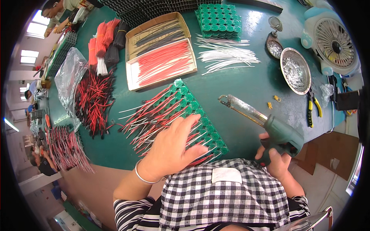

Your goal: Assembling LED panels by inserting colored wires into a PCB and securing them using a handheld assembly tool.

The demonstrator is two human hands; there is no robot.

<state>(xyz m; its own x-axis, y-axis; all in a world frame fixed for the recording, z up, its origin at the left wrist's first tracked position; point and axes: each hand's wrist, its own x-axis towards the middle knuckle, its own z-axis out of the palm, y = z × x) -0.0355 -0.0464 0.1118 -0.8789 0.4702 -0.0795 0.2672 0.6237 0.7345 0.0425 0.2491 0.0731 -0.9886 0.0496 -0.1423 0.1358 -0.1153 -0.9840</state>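
Note:
My left hand (167,144) rests over a green panel of round circuit boards (210,133), thumb and forefinger spread apart. Red, black and white wires (148,123) fan out from the panel toward the left, and some run beneath this hand. Whether the hidden fingers touch them I cannot tell. On the right, my right hand (276,163) is wrapped round the grip of a dark green soldering gun (283,134). Its metal barrel and thin feed tube point up and left, with the tip above the table, apart from the panel.
Beyond the panel sit a cardboard tray (133,79) of red and black wires, white wires (227,56) and stacked green panels (219,21). To the right are a metal bowl (296,71), an iron stand (274,42), pliers (311,111) and a fan (335,42). Wire bundles (94,100) lie left.

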